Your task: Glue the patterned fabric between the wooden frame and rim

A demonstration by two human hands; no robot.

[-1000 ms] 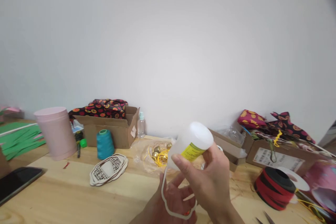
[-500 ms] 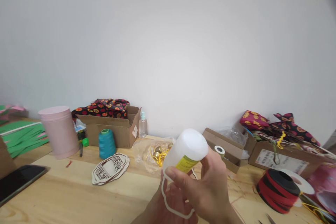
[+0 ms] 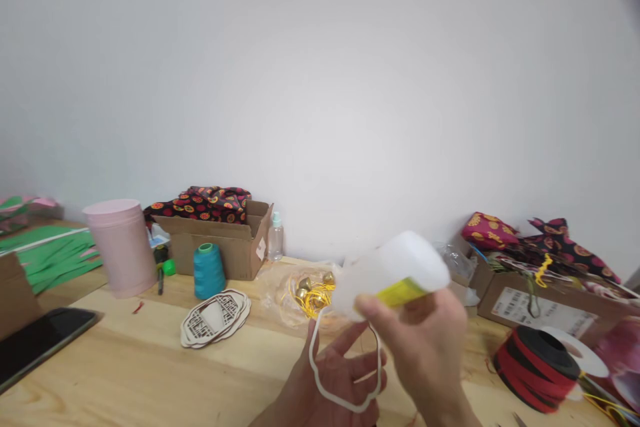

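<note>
Bottle [image 3: 390,273] leans in right hand [image 3: 427,343], frame [image 3: 357,407] in left hand [image 3: 337,373].

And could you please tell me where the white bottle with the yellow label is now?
In the head view, the bottle is tilted in the right hand, lower right of centre, above and right of the white frame in the left hand.

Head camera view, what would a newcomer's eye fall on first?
Probably the white bottle with its yellow label, tilted in the right hand, right of centre. Below it in the picture, the left hand holds a thin white frame. Colour may draw the eye next: the blue thread cone at left and the red-and-black roll at lower right.
</note>
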